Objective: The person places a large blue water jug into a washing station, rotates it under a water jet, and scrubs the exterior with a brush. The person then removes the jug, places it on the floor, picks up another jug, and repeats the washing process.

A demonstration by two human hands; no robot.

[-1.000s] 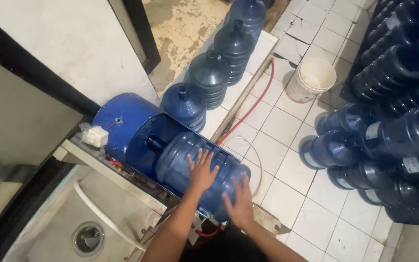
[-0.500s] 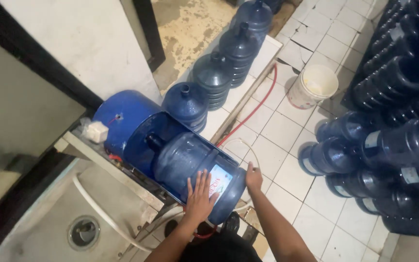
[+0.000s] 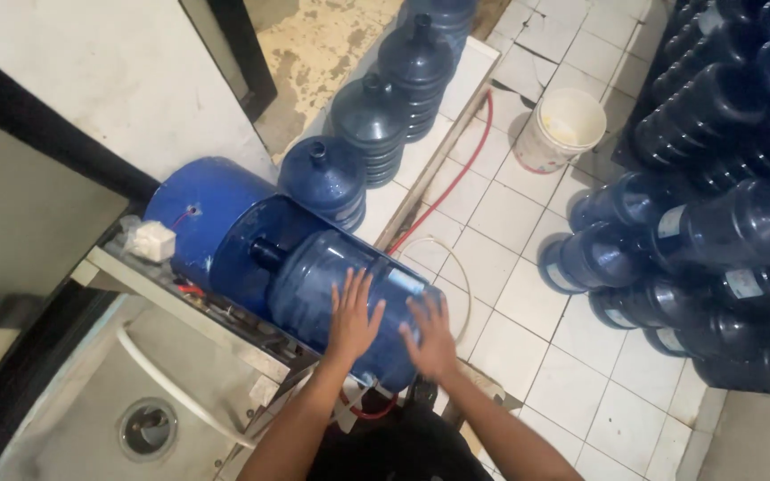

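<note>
— Water jug (image 3: 331,285), the big blue one: where is it?
— Lying on its side on a metal frame (image 3: 180,312), neck pushed into a blue drum-shaped housing (image 3: 202,218), beside a steel sink (image 3: 73,401).
— And the hands?
— Both are spread flat with fingers splayed on the jug's curved wall near its base. The left hand (image 3: 354,319) and right hand (image 3: 431,334) press side by side, gripping nothing.
— What's around?
— Four upright jugs (image 3: 372,120) stand in a row on a tiled ledge, a red hose (image 3: 456,174) runs over the floor, a white bucket (image 3: 561,129) stands near it, and stacked jugs (image 3: 715,214) lie to the right.
</note>
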